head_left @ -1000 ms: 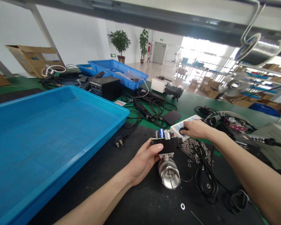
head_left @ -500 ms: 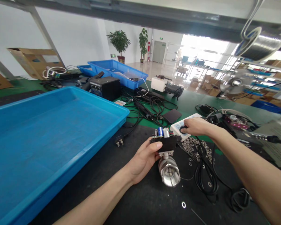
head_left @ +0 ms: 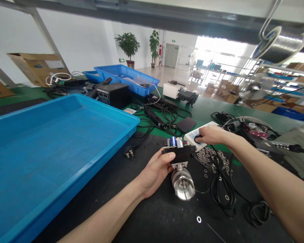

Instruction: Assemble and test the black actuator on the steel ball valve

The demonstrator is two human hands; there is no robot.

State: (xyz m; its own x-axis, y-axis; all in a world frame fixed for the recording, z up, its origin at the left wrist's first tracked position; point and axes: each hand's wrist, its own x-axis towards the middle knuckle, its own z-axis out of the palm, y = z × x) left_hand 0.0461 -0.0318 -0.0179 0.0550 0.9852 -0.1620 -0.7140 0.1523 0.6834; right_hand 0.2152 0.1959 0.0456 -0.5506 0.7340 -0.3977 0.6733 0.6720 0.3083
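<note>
Lying at left on the bench (head_left: pixel 205 111), a shallow tray (head_left: pixel 40 145) of smooth blue plastic sits near a loose plug (head_left: pixel 129 152). The left hand's (head_left: pixel 153 173) fingers wrap the boxy black housing (head_left: pixel 178 156) of a shiny, round-mouthed metal valve (head_left: pixel 183 180) over the matte mat (head_left: pixel 152 219), cylindrical capacitors (head_left: pixel 173 141) exposed on top. The right hand's (head_left: pixel 210 134) fingers pinch a dark plug (head_left: pixel 198 139), partly hidden, at the oblong white power strip (head_left: pixel 192 135), beside scattered ring-shaped washers (head_left: pixel 212 160) and looped cable (head_left: pixel 214 192).

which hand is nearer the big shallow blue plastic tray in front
Left. The left hand is right of the tray; the right hand is farther right, at the white rectangular power strip.
</note>
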